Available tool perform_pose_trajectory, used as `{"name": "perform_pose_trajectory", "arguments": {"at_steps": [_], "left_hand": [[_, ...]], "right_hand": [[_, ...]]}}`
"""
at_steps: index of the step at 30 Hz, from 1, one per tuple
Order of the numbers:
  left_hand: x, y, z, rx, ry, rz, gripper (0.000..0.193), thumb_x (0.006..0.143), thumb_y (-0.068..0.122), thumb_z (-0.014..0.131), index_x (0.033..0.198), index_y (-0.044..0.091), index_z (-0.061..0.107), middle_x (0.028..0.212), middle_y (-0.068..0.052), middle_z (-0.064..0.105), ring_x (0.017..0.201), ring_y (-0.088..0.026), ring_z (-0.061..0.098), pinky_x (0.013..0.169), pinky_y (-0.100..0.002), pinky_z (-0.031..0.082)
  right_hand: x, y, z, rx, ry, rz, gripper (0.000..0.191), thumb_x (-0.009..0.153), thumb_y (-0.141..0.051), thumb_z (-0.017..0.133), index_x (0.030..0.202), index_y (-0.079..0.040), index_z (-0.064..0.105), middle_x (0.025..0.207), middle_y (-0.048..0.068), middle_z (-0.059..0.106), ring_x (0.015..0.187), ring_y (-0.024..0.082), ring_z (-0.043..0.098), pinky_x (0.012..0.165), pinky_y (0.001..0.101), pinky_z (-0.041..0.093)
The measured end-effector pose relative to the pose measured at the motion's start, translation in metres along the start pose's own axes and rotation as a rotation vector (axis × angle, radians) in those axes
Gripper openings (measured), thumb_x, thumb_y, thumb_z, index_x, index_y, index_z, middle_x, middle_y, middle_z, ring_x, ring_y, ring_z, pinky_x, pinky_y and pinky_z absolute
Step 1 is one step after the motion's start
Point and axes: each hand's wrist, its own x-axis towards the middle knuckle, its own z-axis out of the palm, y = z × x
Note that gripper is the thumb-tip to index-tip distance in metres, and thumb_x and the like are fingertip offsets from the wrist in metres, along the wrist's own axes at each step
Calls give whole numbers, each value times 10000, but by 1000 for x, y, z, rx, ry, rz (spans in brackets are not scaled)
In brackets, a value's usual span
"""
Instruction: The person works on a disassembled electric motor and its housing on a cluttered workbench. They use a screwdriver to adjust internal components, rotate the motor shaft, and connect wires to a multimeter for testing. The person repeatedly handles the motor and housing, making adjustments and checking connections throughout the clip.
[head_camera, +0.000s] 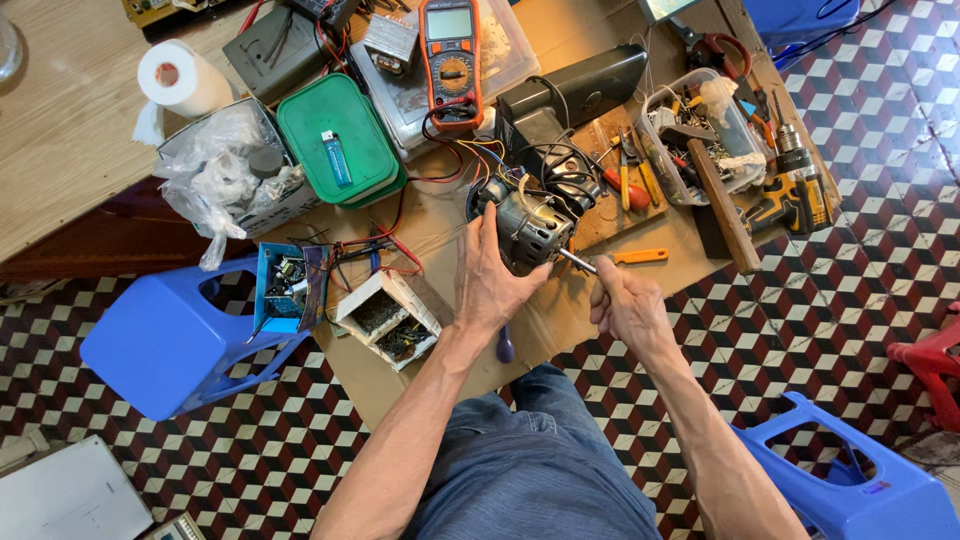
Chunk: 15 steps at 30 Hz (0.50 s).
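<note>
On the cardboard sheet (560, 320) spread over the tiled floor, the person sits with a small electric motor (528, 228) held up just ahead of the knees. The left hand (487, 287) wraps the motor from its seven o'clock side, fingers curled around the metal housing. The right hand (628, 306) is clenched on a thin tool whose metal shank (577, 262) touches the motor at its four o'clock edge; the handle is hidden in the fist, so I cannot tell what kind of tool it is.

The motor's coloured wires (480, 152) trail off at eleven o'clock toward an orange multimeter (450, 62) on a clear box. At three o'clock from the motor lie an orange knife (640, 256) and pliers (632, 172); farther out, a tub of parts (700, 135) and a cordless drill (795, 195). At nine o'clock sit a green lid (335, 140) and a blue stool (160, 340).

By my reading the motor is out of its casing and still wired, with the housing whole, so the work looks early to middling: the body is not yet opened, and reassembly lies ahead.
</note>
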Motion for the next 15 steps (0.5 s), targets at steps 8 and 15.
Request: {"name": "perform_pose_trajectory", "arguments": {"at_steps": [8, 15], "left_hand": [[0, -1, 0, 21, 25, 23, 1150, 708, 394, 890, 1568, -36, 259, 1410, -219, 427, 1320, -380, 471, 1102, -455, 447], [2, 0, -4, -18, -55, -70, 1165, 702, 411, 874, 1575, -13, 231, 1447, -211, 398, 1321, -362, 476, 1059, -434, 476]], "right_hand": [[-11, -2, 2, -289, 124, -399, 420, 1007, -418, 562, 968, -15, 675, 738, 57, 676, 653, 124, 615, 586, 294, 491], [-2, -3, 4, 32, 16, 23, 570, 1038, -478, 502, 723, -15, 607, 618, 108, 615, 523, 159, 580, 483, 285, 434]]}}
